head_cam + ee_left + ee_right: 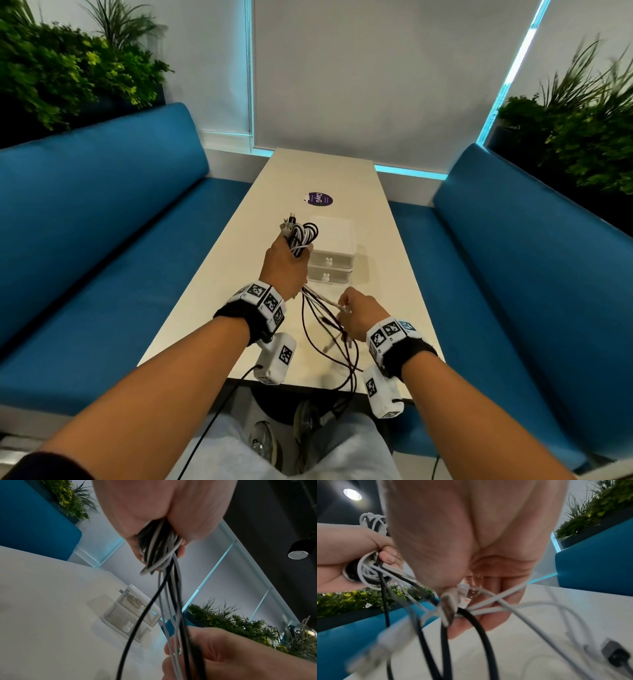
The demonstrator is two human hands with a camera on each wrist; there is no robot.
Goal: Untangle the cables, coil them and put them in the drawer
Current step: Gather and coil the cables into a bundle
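Observation:
My left hand (286, 262) is raised above the table and grips a folded bundle of black and white cables (301, 236), with loops and plugs sticking out at the top. Loose cable ends (329, 329) hang from my fist toward the table's near edge. My right hand (358, 317) is lower and to the right, its fingers curled round several of those loose strands (484, 608). Behind my left hand stands a small white two-drawer box (334, 255) with rabbit-shaped knobs; both drawers are closed. In the left wrist view the upper drawer (132, 601) holds some coiled cable.
The narrow cream table (205, 308) runs away from me between two blue benches (102, 240). A purple round sticker (318, 199) lies beyond the drawer box. Plants stand behind both benches. My knees and shoes are below the table's near edge.

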